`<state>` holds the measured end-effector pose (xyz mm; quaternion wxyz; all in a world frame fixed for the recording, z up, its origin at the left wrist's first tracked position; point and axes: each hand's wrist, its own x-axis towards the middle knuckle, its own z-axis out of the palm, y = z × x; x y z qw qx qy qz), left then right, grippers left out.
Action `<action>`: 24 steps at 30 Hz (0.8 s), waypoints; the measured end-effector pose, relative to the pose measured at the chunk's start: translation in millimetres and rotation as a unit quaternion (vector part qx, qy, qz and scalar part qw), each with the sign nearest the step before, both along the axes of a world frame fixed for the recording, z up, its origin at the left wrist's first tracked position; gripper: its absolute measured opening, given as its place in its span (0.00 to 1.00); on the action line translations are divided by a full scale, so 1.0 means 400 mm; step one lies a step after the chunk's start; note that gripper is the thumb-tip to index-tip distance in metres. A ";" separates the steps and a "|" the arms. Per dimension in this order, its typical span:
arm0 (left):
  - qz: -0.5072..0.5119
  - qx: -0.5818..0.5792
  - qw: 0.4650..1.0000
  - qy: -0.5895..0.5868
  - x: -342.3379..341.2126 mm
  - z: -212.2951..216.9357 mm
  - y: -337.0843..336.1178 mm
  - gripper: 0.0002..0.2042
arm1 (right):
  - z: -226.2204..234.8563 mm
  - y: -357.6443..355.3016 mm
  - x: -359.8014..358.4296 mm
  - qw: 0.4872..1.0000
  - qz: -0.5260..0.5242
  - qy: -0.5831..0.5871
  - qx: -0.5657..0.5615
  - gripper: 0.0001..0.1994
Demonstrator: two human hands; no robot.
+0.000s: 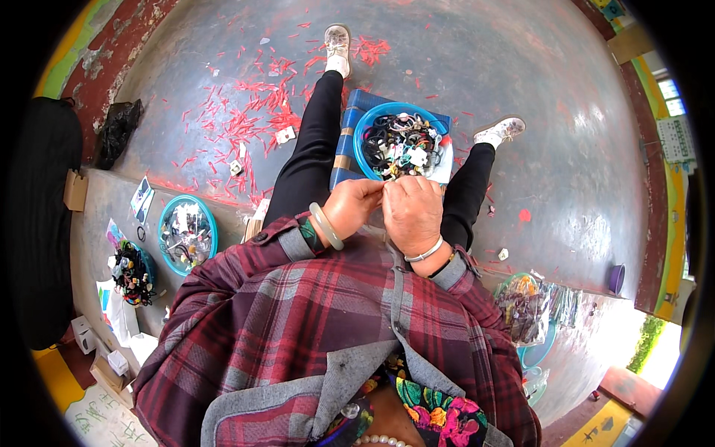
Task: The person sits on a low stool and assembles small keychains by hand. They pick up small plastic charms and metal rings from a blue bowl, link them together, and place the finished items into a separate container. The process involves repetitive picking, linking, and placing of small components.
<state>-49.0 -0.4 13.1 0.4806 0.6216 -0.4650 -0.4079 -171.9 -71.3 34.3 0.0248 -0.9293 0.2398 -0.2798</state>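
My left hand (350,211) and my right hand (413,214) meet in front of me, just at the near edge of a blue basin (358,141). The fingers of both are closed in a pinch, fingertips against each other. What they hold, if anything, is hidden behind the fingers. The basin is heaped with dark elastic hair ties (398,141), some bearing small white and coloured charms. It rests on a blue box-like stand (345,141) with a brown band, between my outstretched legs.
Red scraps (249,112) litter the floor ahead. To my left are a second blue basin (215,231) of small packaged pieces and a dark bunch of hair ties (134,274). Clear bags (521,305) lie at right, near a purple cup (616,279). A black plastic bag (119,132) sits far left.
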 end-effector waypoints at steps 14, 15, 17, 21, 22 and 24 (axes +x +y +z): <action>0.009 -0.024 0.999 0.034 -0.001 -0.018 0.000 0.10 | -0.011 -0.010 -0.001 0.989 -0.012 -0.128 0.070 0.06; 0.011 -0.010 0.997 0.074 -0.002 -0.020 0.000 0.10 | -0.010 -0.010 0.000 0.987 -0.013 -0.140 0.077 0.06; 0.014 0.002 0.994 0.109 -0.003 -0.020 -0.001 0.10 | -0.012 -0.012 -0.003 0.983 -0.019 -0.152 0.105 0.06; 0.010 -0.001 0.996 0.090 -0.001 -0.022 -0.002 0.10 | -0.023 -0.014 -0.007 0.976 -0.025 -0.163 0.141 0.06; 0.009 -0.002 0.996 0.084 0.000 -0.025 -0.002 0.10 | -0.022 -0.015 -0.007 0.975 -0.023 -0.164 0.147 0.06; 0.009 0.000 0.996 0.092 0.000 -0.028 -0.001 0.10 | -0.019 -0.016 -0.008 0.973 -0.019 -0.166 0.159 0.06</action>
